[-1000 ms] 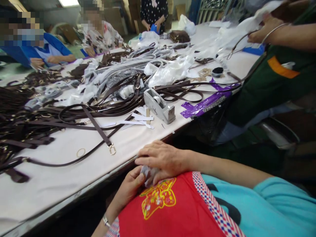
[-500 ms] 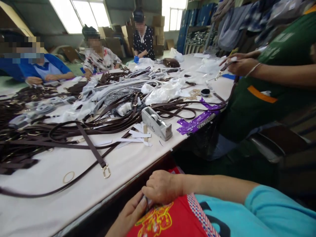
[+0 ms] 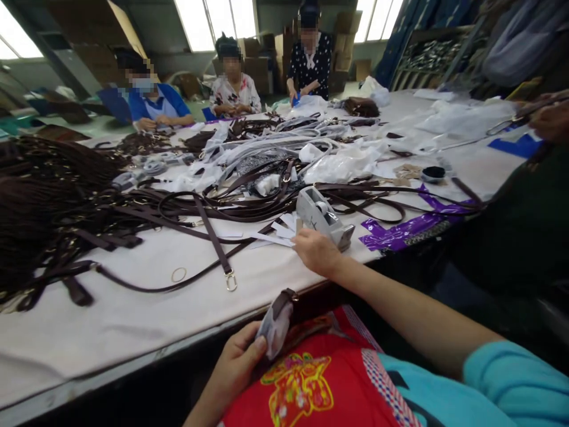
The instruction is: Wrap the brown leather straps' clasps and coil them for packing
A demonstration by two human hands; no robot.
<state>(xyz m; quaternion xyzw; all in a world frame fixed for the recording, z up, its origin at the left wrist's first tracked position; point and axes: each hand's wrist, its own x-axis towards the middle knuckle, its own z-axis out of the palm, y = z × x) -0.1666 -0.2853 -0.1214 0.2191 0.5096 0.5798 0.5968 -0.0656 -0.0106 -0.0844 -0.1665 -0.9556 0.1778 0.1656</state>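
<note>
My left hand [image 3: 244,354] is closed on a dark brown strap end [image 3: 281,303] wrapped in pale, thin material, held over my lap below the table edge. A small metal fitting shows at the strap's tip. My right hand [image 3: 316,252] reaches onto the table, its fingertips pressed at the white paper strips [image 3: 278,232] just in front of the grey tape dispenser [image 3: 322,214]; whether a strip is between them is too small to tell. Left of it a brown strap with a gold clasp [image 3: 230,280] lies on the white tabletop [image 3: 146,320].
Heaps of brown straps [image 3: 57,190] cover the left side, with plastic wrapping [image 3: 342,163] mid-table. Purple tape [image 3: 400,232] marks the right edge, near a black round container [image 3: 432,174]. Three people work across the table; another person's hand [image 3: 551,118] holds a strap at right.
My right hand has left my left hand and moved up onto the table to the paper strips. The wrapped strap in my left hand now shows. The view has swung left.
</note>
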